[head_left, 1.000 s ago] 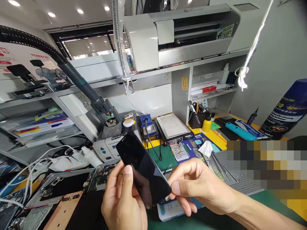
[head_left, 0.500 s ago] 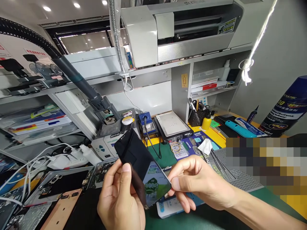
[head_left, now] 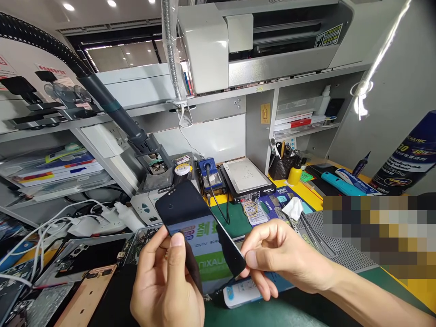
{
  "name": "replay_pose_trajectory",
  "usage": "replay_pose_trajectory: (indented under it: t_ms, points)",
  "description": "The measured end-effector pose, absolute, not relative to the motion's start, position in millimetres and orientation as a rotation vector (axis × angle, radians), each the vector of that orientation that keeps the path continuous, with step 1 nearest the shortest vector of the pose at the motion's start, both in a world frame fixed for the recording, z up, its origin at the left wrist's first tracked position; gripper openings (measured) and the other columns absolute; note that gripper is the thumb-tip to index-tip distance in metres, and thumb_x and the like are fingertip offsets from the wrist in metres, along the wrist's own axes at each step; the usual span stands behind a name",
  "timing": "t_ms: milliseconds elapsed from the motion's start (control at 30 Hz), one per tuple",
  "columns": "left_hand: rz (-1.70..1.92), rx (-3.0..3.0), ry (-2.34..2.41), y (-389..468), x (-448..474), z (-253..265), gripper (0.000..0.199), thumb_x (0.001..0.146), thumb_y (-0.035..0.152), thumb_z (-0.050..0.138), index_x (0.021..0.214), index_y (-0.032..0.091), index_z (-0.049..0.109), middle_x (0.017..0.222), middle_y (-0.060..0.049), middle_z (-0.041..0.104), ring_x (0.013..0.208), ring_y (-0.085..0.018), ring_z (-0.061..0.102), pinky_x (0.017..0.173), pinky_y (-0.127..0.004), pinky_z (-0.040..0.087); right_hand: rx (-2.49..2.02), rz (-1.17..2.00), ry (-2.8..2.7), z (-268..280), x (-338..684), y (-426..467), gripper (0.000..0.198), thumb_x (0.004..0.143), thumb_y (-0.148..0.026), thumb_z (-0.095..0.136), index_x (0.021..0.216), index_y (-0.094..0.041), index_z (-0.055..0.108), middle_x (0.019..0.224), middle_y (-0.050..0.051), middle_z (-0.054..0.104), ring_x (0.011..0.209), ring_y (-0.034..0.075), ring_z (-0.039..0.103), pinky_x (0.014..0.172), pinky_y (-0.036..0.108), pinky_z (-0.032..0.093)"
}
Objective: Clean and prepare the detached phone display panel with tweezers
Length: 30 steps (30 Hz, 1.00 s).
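Green mat (head_left: 231,318) covered part of the table (head_left: 315,193). Above it, between the hands, the phone (head_left: 190,202) was tilted, reflections crossing its dark glass. The left hand (head_left: 170,281) gripped its left edge, thumb in front; the right hand (head_left: 277,259) pinched its lower right corner. Just below lay a blue-and-white pack (head_left: 240,293). Farther back were tweezers (head_left: 316,234), a yellow bottle (head_left: 294,175) and a spray can (head_left: 402,159).

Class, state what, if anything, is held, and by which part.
A black-faced smartphone: the left hand grips its left long edge; the right hand pinches its lower right corner.
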<state>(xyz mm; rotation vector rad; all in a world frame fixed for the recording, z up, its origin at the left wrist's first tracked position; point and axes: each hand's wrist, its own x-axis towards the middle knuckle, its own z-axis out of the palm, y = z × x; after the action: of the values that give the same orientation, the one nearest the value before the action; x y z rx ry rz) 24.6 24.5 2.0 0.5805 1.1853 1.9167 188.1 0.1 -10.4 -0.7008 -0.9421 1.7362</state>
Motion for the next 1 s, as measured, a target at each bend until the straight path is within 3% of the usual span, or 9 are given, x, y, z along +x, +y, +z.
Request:
replay_pose_trajectory:
  t_ms: [400, 633, 800, 1000]
  points:
    - [1.996, 0.71, 1.263, 23, 23, -5, 0.045, 0.061, 0.043, 0.088, 0.099, 0.021, 0.076, 0.08, 0.0, 0.073, 0.076, -0.018, 0.068, 0.065, -0.025, 0.057, -0.767, 1.743, -1.001, -14, 189, 3, 0.019, 0.072, -0.024, 0.084, 0.074, -0.01, 0.07, 0.065, 0.006, 0.076, 0.043, 0.011, 0.067, 0.038, 0.016, 0.05]
    - [1.934, 0.696, 1.257, 24, 23, -6, 0.051, 0.057, 0.045, 0.088, 0.101, 0.022, 0.076, 0.079, -0.001, 0.07, 0.077, -0.019, 0.065, 0.055, -0.021, 0.05, -0.794, 1.772, -1.044, -6, 187, -2, 0.017, 0.073, -0.023, 0.081, 0.072, -0.011, 0.068, 0.055, 0.001, 0.072, 0.042, 0.008, 0.063, 0.044, 0.015, 0.051]
    - [1.878, 0.681, 1.196, 24, 23, -7, 0.048, 0.059, 0.044, 0.089, 0.1, 0.025, 0.076, 0.079, 0.001, 0.072, 0.079, -0.018, 0.066, 0.059, -0.019, 0.052, -0.827, 1.767, -1.052, -6, 187, -2, 0.013, 0.069, -0.019, 0.077, 0.07, -0.012, 0.067, 0.055, 0.002, 0.071, 0.042, 0.009, 0.062, 0.041, 0.015, 0.049]
    - [1.819, 0.885, 1.247, 21, 21, -18, 0.038, 0.073, 0.052, 0.081, 0.101, 0.027, 0.077, 0.093, 0.002, 0.079, 0.087, -0.014, 0.07, 0.073, -0.015, 0.053, -0.969, 1.682, -1.108, -15, 189, 3, 0.008, 0.066, -0.01, 0.07, 0.072, -0.013, 0.065, 0.052, 0.0, 0.07, 0.042, 0.01, 0.063, 0.042, 0.017, 0.049]
